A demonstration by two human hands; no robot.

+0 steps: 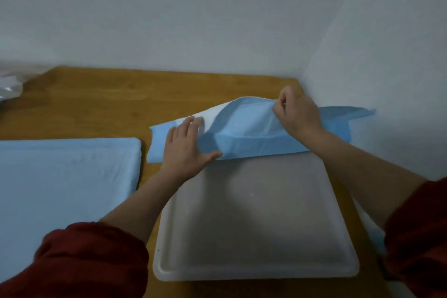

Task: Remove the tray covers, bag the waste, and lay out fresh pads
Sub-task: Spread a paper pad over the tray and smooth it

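Pad: I see the blue pad (251, 133) bunched across the far edge of the tray (256, 273).
Left hand (187, 143): flat on it.
Right hand (296, 111): pinching its raised fold.

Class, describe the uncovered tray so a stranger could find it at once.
On the wooden table, look right of centre, between the person's forearms. The white tray lies there, its floor mostly bare, whereas the tray on its left is wholly covered in blue.
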